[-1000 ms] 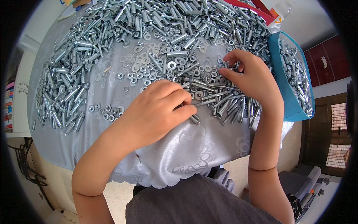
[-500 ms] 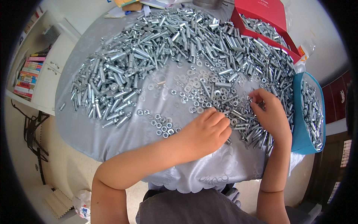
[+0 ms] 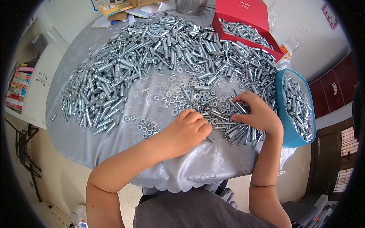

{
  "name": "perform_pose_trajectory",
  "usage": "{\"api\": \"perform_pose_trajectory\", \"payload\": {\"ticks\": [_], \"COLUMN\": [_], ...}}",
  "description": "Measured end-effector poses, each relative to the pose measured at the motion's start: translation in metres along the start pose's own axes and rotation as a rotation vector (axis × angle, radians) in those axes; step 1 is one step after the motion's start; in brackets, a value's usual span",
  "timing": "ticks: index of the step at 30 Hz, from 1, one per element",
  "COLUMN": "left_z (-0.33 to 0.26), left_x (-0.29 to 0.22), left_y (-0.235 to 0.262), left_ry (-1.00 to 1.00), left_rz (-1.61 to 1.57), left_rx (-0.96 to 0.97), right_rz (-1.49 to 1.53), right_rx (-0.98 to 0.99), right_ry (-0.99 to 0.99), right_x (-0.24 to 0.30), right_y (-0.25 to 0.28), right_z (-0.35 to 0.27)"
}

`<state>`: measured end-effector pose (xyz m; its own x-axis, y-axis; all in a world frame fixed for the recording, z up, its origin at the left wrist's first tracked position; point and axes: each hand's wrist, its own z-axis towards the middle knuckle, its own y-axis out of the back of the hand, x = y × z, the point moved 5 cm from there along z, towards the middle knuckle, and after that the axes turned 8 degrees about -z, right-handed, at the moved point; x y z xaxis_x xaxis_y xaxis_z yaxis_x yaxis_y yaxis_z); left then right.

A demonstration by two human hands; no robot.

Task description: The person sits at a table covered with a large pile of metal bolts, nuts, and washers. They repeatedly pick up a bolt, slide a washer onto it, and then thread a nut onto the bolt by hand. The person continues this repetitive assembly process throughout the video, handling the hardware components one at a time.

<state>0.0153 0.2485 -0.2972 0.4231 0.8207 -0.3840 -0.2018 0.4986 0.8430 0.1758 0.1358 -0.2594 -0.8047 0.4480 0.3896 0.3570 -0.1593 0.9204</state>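
Note:
My left hand (image 3: 186,132) is closed, its fingers curled in at the near edge of the pile; what they hold, if anything, is hidden. A bolt end (image 3: 210,139) shows just below its knuckles. My right hand (image 3: 260,114) reaches down over a heap of long bolts (image 3: 241,133), thumb and forefinger spread apart, with metal pieces lying between and below them. Flat washers (image 3: 173,89) and hex nuts (image 3: 167,102) lie scattered beyond my left hand. A smaller cluster of nuts (image 3: 146,128) sits left of that wrist.
Sleeve anchors (image 3: 102,81) pile in a wide arc across the grey tablecloth (image 3: 76,146). A red box (image 3: 243,15) of metal parts stands at the far right, a teal bin (image 3: 294,133) of bolts nearer. Papers (image 3: 152,9) and a metal pot (image 3: 190,7) are at the back.
The whole view has shifted, moving the scene leftward. My right hand has come nearer over the bolts, and its thumb and forefinger have spread apart. My left hand stays curled.

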Motion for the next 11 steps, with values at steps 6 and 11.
{"api": "perform_pose_trajectory", "payload": {"ticks": [6, 11], "left_z": [-0.001, -0.003], "left_x": [-0.001, 0.000], "left_y": [0.002, 0.002], "left_ry": [0.013, -0.002], "left_rz": [0.013, -0.004], "left_rx": [0.019, 0.019], "right_rz": [0.095, 0.187], "right_rx": [0.033, 0.078], "right_ry": [-0.030, -0.115], "right_x": [-0.002, -0.013], "right_y": [0.000, -0.003], "right_z": [0.002, 0.004]}}
